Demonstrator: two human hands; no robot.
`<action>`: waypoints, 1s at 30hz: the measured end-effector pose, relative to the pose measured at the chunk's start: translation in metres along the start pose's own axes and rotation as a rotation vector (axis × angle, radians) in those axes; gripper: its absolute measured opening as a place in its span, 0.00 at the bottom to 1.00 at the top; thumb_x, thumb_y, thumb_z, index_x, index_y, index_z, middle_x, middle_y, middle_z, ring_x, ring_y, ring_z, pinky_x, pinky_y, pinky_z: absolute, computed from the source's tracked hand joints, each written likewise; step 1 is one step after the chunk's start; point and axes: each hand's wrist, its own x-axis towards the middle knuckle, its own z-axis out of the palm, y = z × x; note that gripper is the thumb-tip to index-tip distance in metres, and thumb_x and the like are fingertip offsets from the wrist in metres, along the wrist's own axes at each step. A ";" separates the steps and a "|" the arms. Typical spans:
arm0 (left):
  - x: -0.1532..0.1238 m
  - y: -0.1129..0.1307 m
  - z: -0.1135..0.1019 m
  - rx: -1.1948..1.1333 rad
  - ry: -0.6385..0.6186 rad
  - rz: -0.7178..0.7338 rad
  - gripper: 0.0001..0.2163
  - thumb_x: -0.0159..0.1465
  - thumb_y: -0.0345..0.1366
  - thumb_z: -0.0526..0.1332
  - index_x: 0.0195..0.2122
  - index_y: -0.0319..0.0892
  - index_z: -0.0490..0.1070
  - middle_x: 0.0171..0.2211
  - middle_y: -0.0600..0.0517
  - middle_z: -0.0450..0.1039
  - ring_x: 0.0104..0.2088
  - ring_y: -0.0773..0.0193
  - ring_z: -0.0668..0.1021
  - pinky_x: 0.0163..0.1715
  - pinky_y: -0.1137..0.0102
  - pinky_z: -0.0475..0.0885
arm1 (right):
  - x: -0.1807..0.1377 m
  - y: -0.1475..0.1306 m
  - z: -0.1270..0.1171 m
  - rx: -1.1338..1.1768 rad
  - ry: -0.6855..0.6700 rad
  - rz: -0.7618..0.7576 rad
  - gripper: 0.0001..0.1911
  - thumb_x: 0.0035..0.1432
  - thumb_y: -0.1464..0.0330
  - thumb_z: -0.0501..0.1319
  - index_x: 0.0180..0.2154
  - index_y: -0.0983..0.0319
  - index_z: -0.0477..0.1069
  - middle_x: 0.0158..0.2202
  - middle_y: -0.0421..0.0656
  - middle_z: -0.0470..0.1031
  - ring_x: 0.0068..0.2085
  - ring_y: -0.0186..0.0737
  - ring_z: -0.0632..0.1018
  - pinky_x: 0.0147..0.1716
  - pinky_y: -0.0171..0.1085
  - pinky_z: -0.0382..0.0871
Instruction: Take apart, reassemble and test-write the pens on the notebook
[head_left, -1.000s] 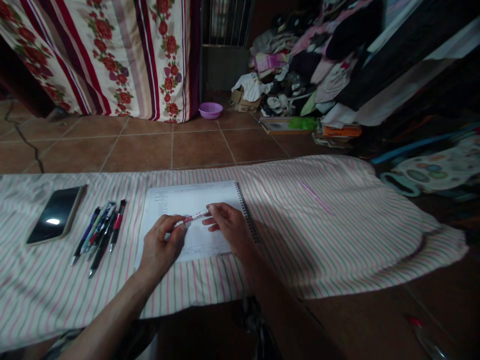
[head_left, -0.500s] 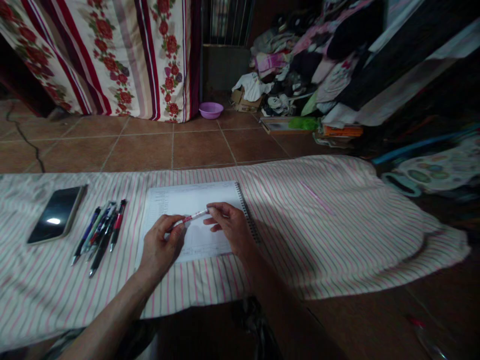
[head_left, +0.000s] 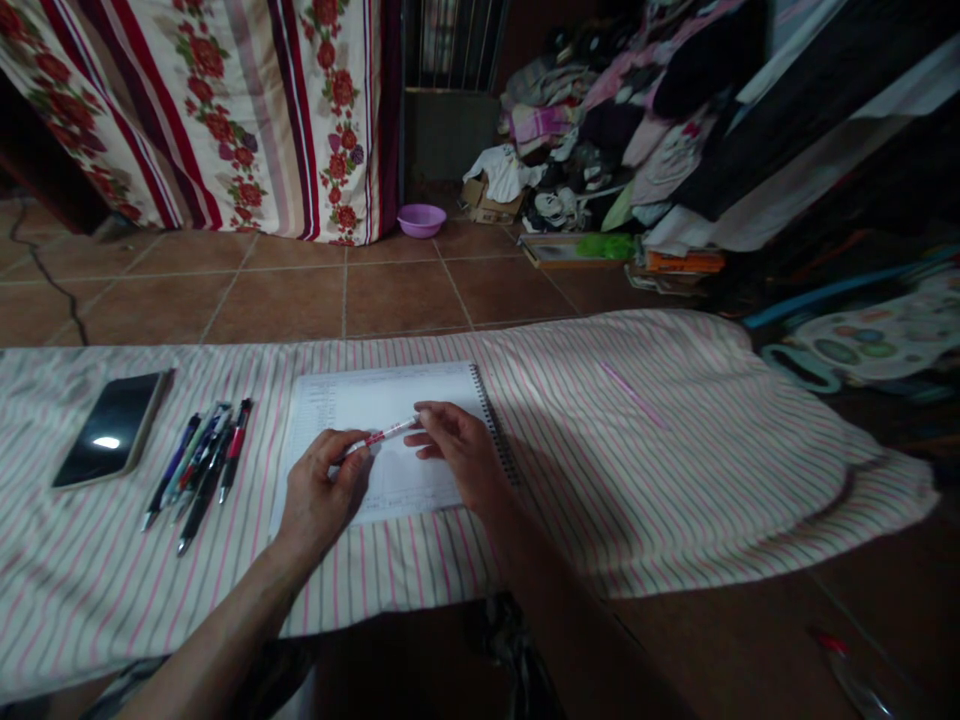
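A white pen [head_left: 390,431] with red markings is held level above the open page, one end in each hand. My left hand [head_left: 322,485] pinches its left end, partly hiding it. With thumb and index finger, my right hand [head_left: 465,450] grips the other end; its remaining fingers are loosely bent. Beneath both hands lies a spiral notebook [head_left: 405,385], its wire binding along the right side and faint printed lines on the page. To the left, several pens [head_left: 202,465] lie in a loose bunch. A slim pink stick-like thing [head_left: 630,390] rests on the cloth at the right.
A dark-screened phone [head_left: 112,430] lies at the left on the striped cloth [head_left: 660,510]. Beyond it are floor tiles [head_left: 292,295], a purple basin [head_left: 421,220], a floral curtain [head_left: 262,110] and piled clothes [head_left: 555,120]. A red-capped clear bottle [head_left: 847,665] is at lower right.
Almost nothing differs. Both hands keep hold of the pen in nearly the same spot; the right hand's fingers have shifted very slightly.
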 end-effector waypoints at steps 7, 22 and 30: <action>-0.001 -0.003 0.001 -0.035 -0.014 -0.029 0.10 0.60 0.39 0.56 0.39 0.42 0.72 0.34 0.51 0.73 0.33 0.65 0.75 0.35 0.70 0.70 | 0.002 0.003 0.000 0.024 0.006 0.011 0.16 0.43 0.60 0.65 0.33 0.63 0.74 0.28 0.41 0.77 0.27 0.36 0.79 0.22 0.30 0.70; -0.001 -0.001 0.001 -0.073 -0.043 -0.043 0.11 0.59 0.40 0.58 0.41 0.44 0.72 0.36 0.51 0.73 0.36 0.64 0.75 0.36 0.69 0.70 | -0.001 -0.005 0.000 0.047 0.052 0.061 0.10 0.44 0.65 0.65 0.32 0.62 0.73 0.26 0.39 0.76 0.27 0.34 0.79 0.24 0.30 0.69; 0.001 0.000 0.000 -0.054 -0.044 -0.072 0.11 0.59 0.41 0.57 0.39 0.43 0.72 0.35 0.51 0.73 0.35 0.62 0.75 0.37 0.67 0.71 | 0.002 -0.003 -0.003 0.008 -0.005 0.030 0.15 0.46 0.62 0.63 0.36 0.63 0.72 0.30 0.41 0.77 0.30 0.36 0.79 0.25 0.31 0.70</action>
